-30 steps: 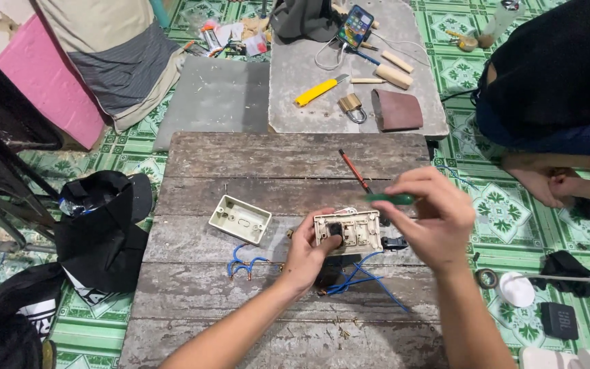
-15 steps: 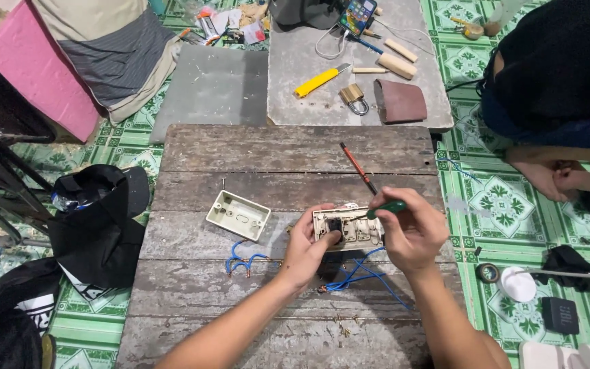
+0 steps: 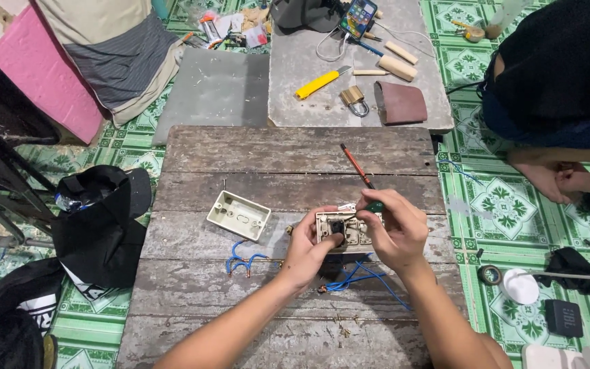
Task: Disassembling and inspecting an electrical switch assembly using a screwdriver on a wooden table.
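Near the middle of the wooden worktop (image 3: 295, 154), a little toward its right edge, the left hand (image 3: 306, 247) gripped a beige switch plate (image 3: 341, 229), its fingers (image 3: 328, 240) curled closed around the plate's left end with the thumb pressed on the front beside a dark module. The right hand (image 3: 397, 232) pinched a screwdriver (image 3: 363, 179) with a green handle and red shaft, fingers closed tight round the handle, the shaft slanting up and away toward the far edge. The handle end sat right at the plate's upper rim; whether a tip met a screw could not be told, since the fingers hid it.

By the look of it, the step in hand was work on the switch fitting with the tool held against it. A steady left grip and small, careful movement of the right fingers seemed called for.

Blue wires (image 3: 360, 277) trailed from under the plate toward the near edge, and a second blue wire loop (image 3: 242, 258) lay to the left. A cream back box (image 3: 238, 214) rested open side up, left of the plate and apart from it. Beyond the far edge, on a grey slab (image 3: 295, 55), lay a yellow utility knife (image 3: 320, 82), a brass padlock (image 3: 354, 100) and a brown wallet (image 3: 400, 104). Another person knelt on the green patterned floor (image 3: 507, 205) by the right edge.
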